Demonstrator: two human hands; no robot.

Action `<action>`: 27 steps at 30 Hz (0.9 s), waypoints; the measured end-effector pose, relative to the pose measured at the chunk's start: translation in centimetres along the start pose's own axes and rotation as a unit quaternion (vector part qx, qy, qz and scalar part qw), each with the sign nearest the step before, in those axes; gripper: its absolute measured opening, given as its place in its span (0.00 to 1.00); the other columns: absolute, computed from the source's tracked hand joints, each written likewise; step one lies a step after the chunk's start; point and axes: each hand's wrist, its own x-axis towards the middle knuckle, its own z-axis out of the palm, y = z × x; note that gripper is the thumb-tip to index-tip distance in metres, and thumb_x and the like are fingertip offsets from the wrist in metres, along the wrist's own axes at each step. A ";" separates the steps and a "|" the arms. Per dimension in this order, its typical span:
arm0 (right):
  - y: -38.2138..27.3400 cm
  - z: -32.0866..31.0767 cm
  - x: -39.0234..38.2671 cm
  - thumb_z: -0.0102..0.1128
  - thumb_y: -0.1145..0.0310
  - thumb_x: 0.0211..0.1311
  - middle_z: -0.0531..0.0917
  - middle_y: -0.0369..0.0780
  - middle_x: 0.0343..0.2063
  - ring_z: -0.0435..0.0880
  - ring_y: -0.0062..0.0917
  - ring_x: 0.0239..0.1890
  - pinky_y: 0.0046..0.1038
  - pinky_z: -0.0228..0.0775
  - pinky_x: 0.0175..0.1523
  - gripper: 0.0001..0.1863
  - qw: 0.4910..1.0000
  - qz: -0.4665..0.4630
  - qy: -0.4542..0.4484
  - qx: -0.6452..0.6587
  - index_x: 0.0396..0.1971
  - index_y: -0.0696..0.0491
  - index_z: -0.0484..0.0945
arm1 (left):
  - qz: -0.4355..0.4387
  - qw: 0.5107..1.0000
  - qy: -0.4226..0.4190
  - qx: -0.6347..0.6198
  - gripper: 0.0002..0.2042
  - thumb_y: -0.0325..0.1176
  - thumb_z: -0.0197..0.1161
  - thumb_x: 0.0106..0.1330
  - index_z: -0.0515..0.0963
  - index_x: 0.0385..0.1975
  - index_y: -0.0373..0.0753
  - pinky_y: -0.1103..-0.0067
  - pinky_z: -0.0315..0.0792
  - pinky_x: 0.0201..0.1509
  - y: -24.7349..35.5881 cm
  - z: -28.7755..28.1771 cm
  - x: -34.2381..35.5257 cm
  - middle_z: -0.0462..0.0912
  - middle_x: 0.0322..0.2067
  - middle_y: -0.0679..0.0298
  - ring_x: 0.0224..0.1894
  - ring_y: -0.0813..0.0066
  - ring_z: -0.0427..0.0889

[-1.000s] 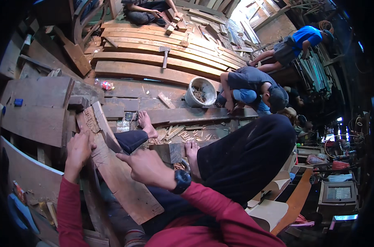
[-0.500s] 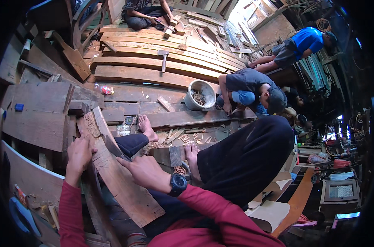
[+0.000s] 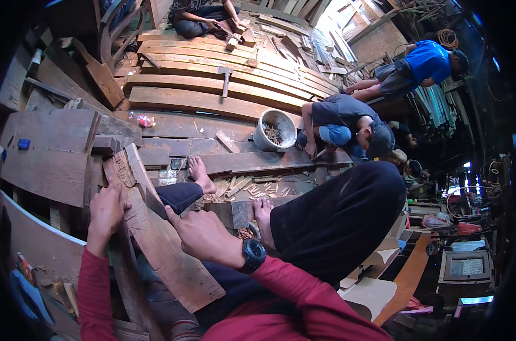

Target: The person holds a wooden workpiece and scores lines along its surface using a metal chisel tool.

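Note:
A thick wooden board [image 3: 167, 256] lies slanted across my lap, with pencil-like lines on its face and a rough, splintered patch near its far end. My left hand [image 3: 106, 213] grips the board's left edge, its index finger stretched along the wood. From my right hand [image 3: 204, 236] a dark flat blade [image 3: 151, 200] runs up along the board's far side, touching or very near the wood. The fingers curl closed around its handle, which they hide, and the index finger points along the blade. What kind of tool it is, I cannot make out.
Long planks [image 3: 212, 105] lie ahead with a hammer [image 3: 225, 82] on them. A bucket [image 3: 275, 131] of small pieces stands beside a crouching person [image 3: 349, 119]. Other people work at the top and right. Wood offcuts [image 3: 258, 190] litter the floor; panels [image 3: 47, 156] lean at left.
My right hand has shifted slightly up and right with the blade. My left hand keeps its hold on the board. The person in blue at the right has moved an arm.

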 end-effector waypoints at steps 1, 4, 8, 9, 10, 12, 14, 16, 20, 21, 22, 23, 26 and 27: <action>0.3 0.6 0.2 0.58 0.73 0.48 0.81 0.48 0.22 0.83 0.41 0.23 0.41 0.73 0.28 0.39 0.999 -0.007 0.032 0.004 0.65 0.66 0.63 | 0.001 1.000 0.006 -0.004 0.26 0.42 0.69 0.59 0.74 0.55 0.37 0.58 0.79 0.49 0.0 0.1 0.2 0.73 0.62 0.47 0.47 0.46 0.83; 0.5 1.6 0.4 0.57 0.73 0.48 0.81 0.48 0.21 0.83 0.41 0.23 0.40 0.74 0.28 0.37 0.998 -0.011 0.055 0.000 0.63 0.67 0.66 | -0.001 1.000 0.007 0.000 0.26 0.41 0.70 0.59 0.75 0.55 0.37 0.58 0.79 0.49 -0.2 0.6 0.2 0.73 0.61 0.48 0.47 0.46 0.83; 0.4 -0.3 0.1 0.58 0.74 0.45 0.81 0.49 0.22 0.83 0.43 0.24 0.42 0.74 0.28 0.42 0.999 -0.023 0.022 0.003 0.67 0.64 0.61 | 0.001 1.000 -0.008 -0.003 0.25 0.41 0.69 0.59 0.75 0.55 0.37 0.58 0.79 0.49 0.2 -0.3 0.0 0.73 0.61 0.48 0.47 0.46 0.83; 0.4 -0.1 0.2 0.58 0.74 0.45 0.81 0.49 0.22 0.83 0.43 0.24 0.42 0.74 0.28 0.42 1.000 -0.024 0.020 0.004 0.67 0.64 0.61 | 0.002 1.000 0.002 -0.003 0.24 0.41 0.69 0.60 0.75 0.54 0.37 0.58 0.79 0.49 0.0 -0.1 -0.1 0.74 0.61 0.47 0.47 0.45 0.83; 0.5 0.1 0.3 0.58 0.74 0.45 0.81 0.49 0.22 0.83 0.43 0.24 0.42 0.74 0.28 0.42 1.000 -0.017 0.024 0.009 0.67 0.64 0.61 | 0.006 1.000 0.014 -0.005 0.24 0.41 0.68 0.60 0.75 0.54 0.37 0.58 0.79 0.49 -0.1 0.0 0.0 0.74 0.61 0.47 0.47 0.45 0.83; 0.7 0.7 0.4 0.58 0.74 0.45 0.81 0.49 0.23 0.83 0.43 0.25 0.43 0.74 0.28 0.42 0.999 -0.008 0.030 0.012 0.67 0.64 0.61 | 0.010 1.000 0.025 -0.005 0.24 0.41 0.69 0.59 0.75 0.54 0.38 0.58 0.79 0.49 -0.3 0.5 0.1 0.74 0.61 0.47 0.47 0.45 0.83; 0.6 1.3 0.3 0.58 0.73 0.46 0.81 0.49 0.23 0.83 0.44 0.26 0.43 0.74 0.29 0.42 1.000 -0.016 0.024 -0.003 0.67 0.62 0.62 | 0.012 0.999 0.033 -0.005 0.24 0.41 0.69 0.59 0.75 0.54 0.38 0.58 0.79 0.49 -0.2 0.6 0.2 0.74 0.61 0.48 0.47 0.45 0.83; 1.1 0.7 0.4 0.59 0.73 0.46 0.81 0.50 0.24 0.83 0.45 0.27 0.45 0.74 0.31 0.41 0.999 -0.014 0.032 0.007 0.67 0.60 0.63 | -0.002 1.000 0.006 -0.004 0.25 0.42 0.69 0.58 0.75 0.54 0.38 0.58 0.79 0.49 0.0 0.2 0.3 0.73 0.62 0.48 0.47 0.45 0.82; 1.1 -0.6 0.3 0.58 0.73 0.47 0.81 0.51 0.24 0.83 0.46 0.27 0.46 0.74 0.33 0.40 0.999 -0.014 0.009 0.044 0.66 0.58 0.65 | -0.023 1.000 -0.002 -0.008 0.29 0.44 0.73 0.55 0.75 0.57 0.41 0.58 0.77 0.52 -0.1 0.4 0.4 0.74 0.61 0.50 0.50 0.46 0.81; 1.2 0.8 0.3 0.58 0.73 0.47 0.81 0.51 0.24 0.83 0.46 0.27 0.46 0.74 0.33 0.39 0.999 -0.014 0.034 0.032 0.65 0.57 0.66 | -0.021 1.000 0.003 -0.008 0.29 0.44 0.73 0.55 0.75 0.57 0.41 0.58 0.77 0.52 -0.3 0.6 0.4 0.74 0.61 0.50 0.50 0.46 0.81; 0.9 1.0 0.4 0.57 0.73 0.47 0.80 0.52 0.24 0.83 0.46 0.28 0.46 0.73 0.33 0.37 0.998 -0.014 0.057 0.021 0.65 0.57 0.68 | -0.020 1.000 0.007 -0.009 0.29 0.44 0.73 0.55 0.75 0.57 0.42 0.58 0.77 0.52 -0.3 0.8 0.4 0.74 0.61 0.50 0.50 0.46 0.81; 0.9 0.8 0.4 0.57 0.73 0.47 0.80 0.52 0.24 0.83 0.46 0.28 0.46 0.73 0.33 0.37 0.998 -0.015 0.057 0.021 0.65 0.57 0.68 | -0.021 1.000 0.007 -0.009 0.29 0.44 0.73 0.55 0.75 0.57 0.42 0.58 0.77 0.52 -0.3 0.7 0.4 0.74 0.61 0.50 0.50 0.46 0.81; 0.9 -0.3 0.3 0.57 0.73 0.47 0.80 0.52 0.24 0.83 0.47 0.28 0.46 0.73 0.33 0.37 0.999 -0.017 0.033 0.024 0.65 0.57 0.68 | -0.023 1.000 -0.006 -0.014 0.29 0.44 0.73 0.55 0.76 0.57 0.42 0.58 0.78 0.52 -0.1 0.3 0.3 0.73 0.62 0.50 0.50 0.46 0.81; 1.0 -0.6 0.4 0.57 0.73 0.47 0.80 0.52 0.24 0.83 0.47 0.28 0.46 0.74 0.33 0.38 0.999 -0.016 0.020 0.040 0.65 0.57 0.67 | -0.025 1.000 0.000 -0.014 0.29 0.44 0.73 0.55 0.76 0.57 0.42 0.58 0.78 0.52 -0.2 0.4 0.3 0.73 0.62 0.50 0.50 0.46 0.81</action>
